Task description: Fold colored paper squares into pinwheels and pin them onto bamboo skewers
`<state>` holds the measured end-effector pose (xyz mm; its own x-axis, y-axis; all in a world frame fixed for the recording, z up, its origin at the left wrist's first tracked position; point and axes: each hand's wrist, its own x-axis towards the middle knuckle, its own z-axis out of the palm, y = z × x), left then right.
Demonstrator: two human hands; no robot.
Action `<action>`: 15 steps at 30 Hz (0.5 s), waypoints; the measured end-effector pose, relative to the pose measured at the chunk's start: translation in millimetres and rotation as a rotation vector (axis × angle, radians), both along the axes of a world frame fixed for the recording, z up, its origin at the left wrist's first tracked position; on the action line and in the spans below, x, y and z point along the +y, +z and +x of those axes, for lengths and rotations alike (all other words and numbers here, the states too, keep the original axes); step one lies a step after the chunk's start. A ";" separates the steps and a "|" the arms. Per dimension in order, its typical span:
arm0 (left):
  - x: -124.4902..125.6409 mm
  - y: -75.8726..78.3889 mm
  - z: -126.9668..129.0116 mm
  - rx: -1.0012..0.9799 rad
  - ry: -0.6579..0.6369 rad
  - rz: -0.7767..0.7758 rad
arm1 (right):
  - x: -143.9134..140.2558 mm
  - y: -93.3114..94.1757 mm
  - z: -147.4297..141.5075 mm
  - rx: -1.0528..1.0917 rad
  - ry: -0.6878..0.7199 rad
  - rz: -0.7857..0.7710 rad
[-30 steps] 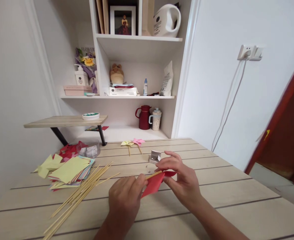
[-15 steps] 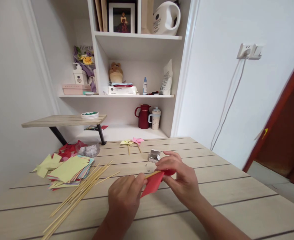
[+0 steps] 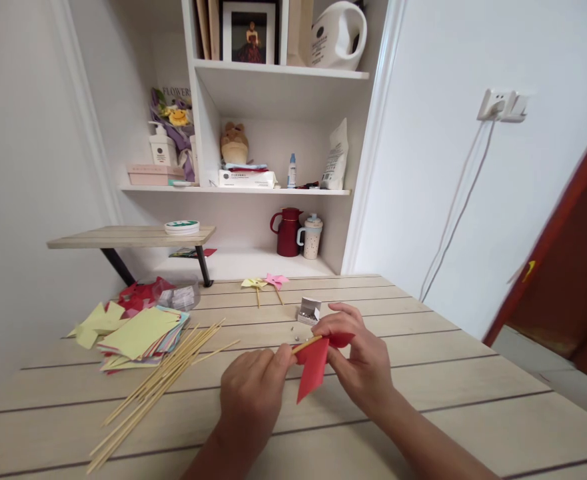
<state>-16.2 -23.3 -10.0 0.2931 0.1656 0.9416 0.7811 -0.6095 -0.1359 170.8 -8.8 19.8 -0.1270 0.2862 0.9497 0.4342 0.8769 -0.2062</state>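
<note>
My left hand [image 3: 256,383] is closed around one end of a thin wooden stick [image 3: 307,344]. At the stick's other end, my right hand [image 3: 358,357] pinches a red paper pinwheel [image 3: 314,371], one blade of which hangs down toward the tabletop. The spot where stick and paper meet is partly hidden by my right fingers. Just beyond my hands is a small open box of pins [image 3: 308,311], with a few tiny metal pieces [image 3: 297,339] loose beside it. Two finished-looking pinwheels, one yellow [image 3: 254,283] and one pink [image 3: 276,282], lie farther back.
Several bare wooden sticks [image 3: 163,380] lie left of my hands. Beyond them are a stack of coloured paper [image 3: 140,337], red paper shapes [image 3: 143,293] and a clear plastic container [image 3: 188,297]. A raised wooden shelf [image 3: 123,236] stands at the back left, near a red jug [image 3: 288,233].
The red paper has turned on the stick, so its blade now hangs lower and more upright. Both hands keep their grip almost in place. The camera view has shifted slightly.
</note>
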 end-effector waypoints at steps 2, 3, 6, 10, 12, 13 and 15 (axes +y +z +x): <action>2.0 -1.0 -0.3 -0.019 -0.017 -0.037 | 3.6 -2.3 0.1 -0.019 -0.006 -0.019; 3.0 -1.4 -0.4 -0.041 -0.033 -0.074 | 5.5 -3.4 0.1 -0.031 -0.015 -0.033; 6.2 -3.1 0.8 -0.173 -0.124 -0.326 | 10.8 -5.3 0.7 -0.071 -0.058 -0.091; 11.6 -4.7 4.2 -0.478 -0.339 -0.800 | 13.4 -3.0 5.2 -0.067 -0.077 -0.224; 14.7 -4.7 5.4 -0.666 -0.479 -0.976 | 13.7 -0.9 9.0 -0.011 -0.054 -0.323; 16.2 -4.6 5.8 -0.759 -0.543 -1.049 | 14.2 -0.2 10.9 0.028 -0.038 -0.370; 18.6 -4.4 6.3 -0.920 -0.631 -1.163 | 16.2 0.3 14.1 0.131 -0.011 -0.451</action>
<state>-9.9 -4.7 -14.4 0.0226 0.9586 0.2840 -0.0707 -0.2818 0.9569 184.9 7.3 20.0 -0.0093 0.6745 0.7382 0.3880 0.6828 -0.6191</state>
